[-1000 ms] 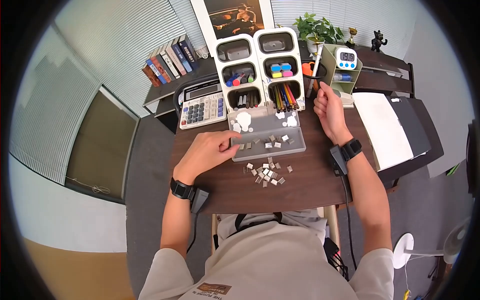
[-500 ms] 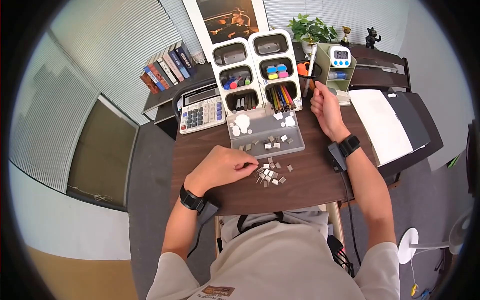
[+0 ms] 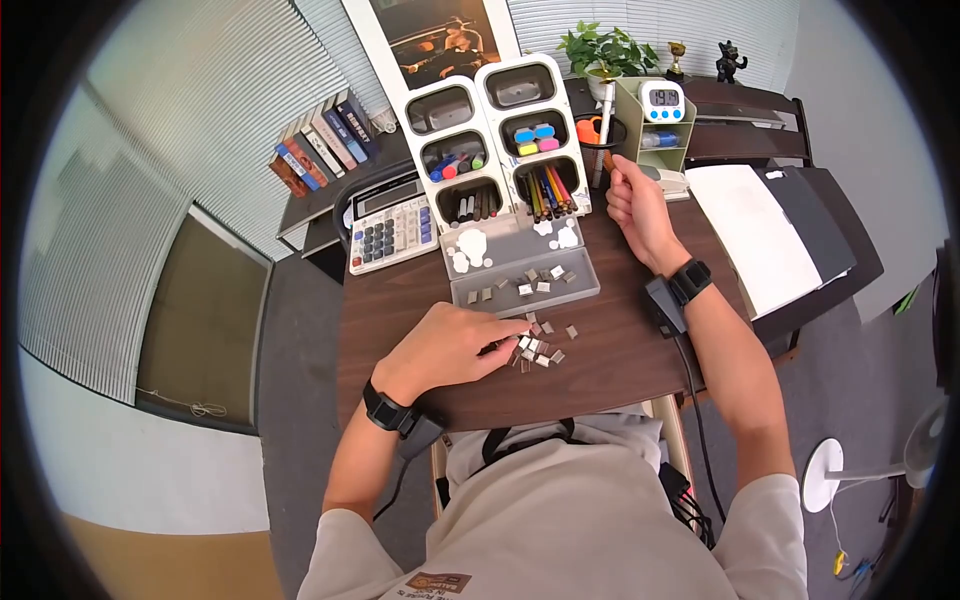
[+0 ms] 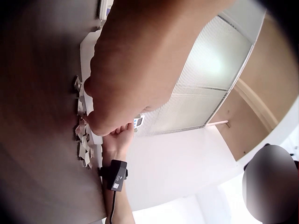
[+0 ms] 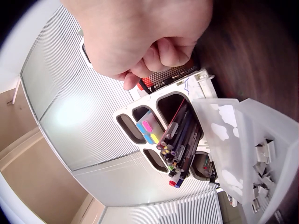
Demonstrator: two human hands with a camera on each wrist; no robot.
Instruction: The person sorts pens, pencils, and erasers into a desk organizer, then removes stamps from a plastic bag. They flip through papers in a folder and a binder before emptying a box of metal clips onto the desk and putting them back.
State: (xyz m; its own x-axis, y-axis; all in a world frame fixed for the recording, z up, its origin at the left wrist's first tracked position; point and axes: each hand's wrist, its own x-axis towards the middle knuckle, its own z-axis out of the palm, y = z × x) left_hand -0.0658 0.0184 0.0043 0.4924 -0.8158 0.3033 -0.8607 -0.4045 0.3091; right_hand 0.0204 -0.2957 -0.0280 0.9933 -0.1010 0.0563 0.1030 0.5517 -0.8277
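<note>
A loose pile of small metal clips (image 3: pixel 545 350) lies on the dark wooden desk (image 3: pixel 620 360) in front of me. My left hand (image 3: pixel 500 345) reaches down onto the pile's left edge, its curled fingertips (image 4: pixel 86 123) pinching a clip (image 4: pixel 84 144). Just behind the pile stands an open grey plastic box (image 3: pixel 590 290) with several more clips inside and its lid (image 3: pixel 510 240) folded back. My right hand (image 3: pixel 620 190) rests on its side at the back right of the desk, loosely curled (image 5: pixel 154 56) and holding nothing.
A white six-bin organiser (image 3: pixel 495 130) with pens and pencils (image 5: pixel 180 135) stands behind the box. A calculator (image 3: pixel 385 228) is on the left, and a mesh cup (image 3: pixel 597 130), a timer (image 3: pixel 662 97) and white paper (image 3: pixel 755 235) are on the right. Books (image 3: pixel 315 140) lean at the back left.
My left hand has come back from the grey box to the loose pile and closed its fingers there. The right hand stays in place. My head view has shifted slightly.
</note>
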